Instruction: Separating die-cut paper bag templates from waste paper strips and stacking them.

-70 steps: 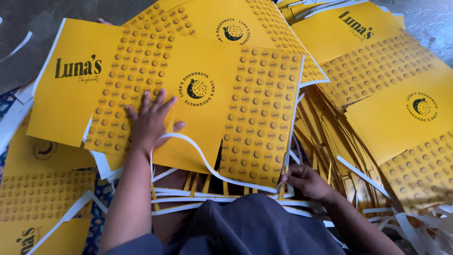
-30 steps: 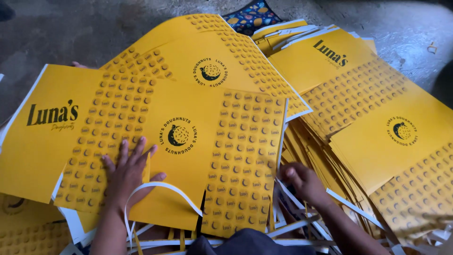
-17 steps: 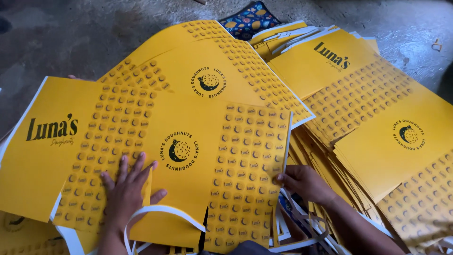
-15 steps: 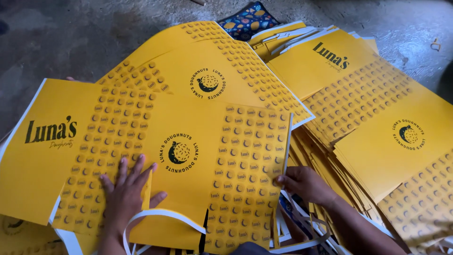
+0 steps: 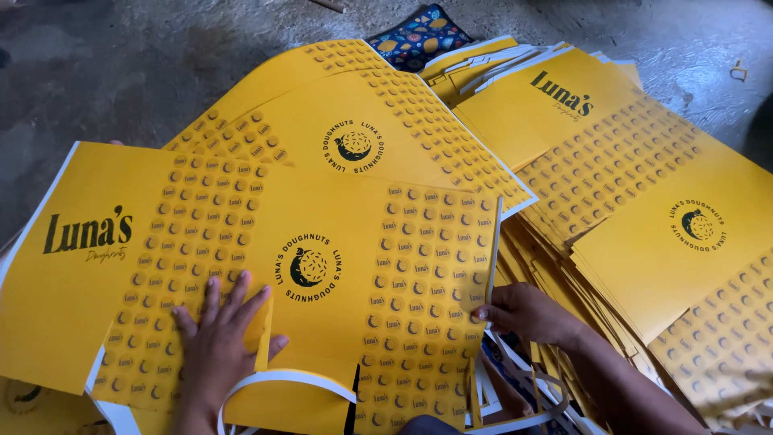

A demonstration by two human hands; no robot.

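Left hand (image 5: 217, 342) spread flat, fingers wide, pressing the yellow printed sheet (image 5: 314, 274) atop the floor pile. Right hand (image 5: 527, 312) pinching its right edge. Risk: uneven pull creasing the sheet, or sliding the loose stack (image 5: 644, 209) rightward over white trim strips (image 5: 507, 395).

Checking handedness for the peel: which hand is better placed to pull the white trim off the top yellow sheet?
Probably right: right hand already pinches the top yellow sheet at its edge, while left hand lies flat, pinning it.
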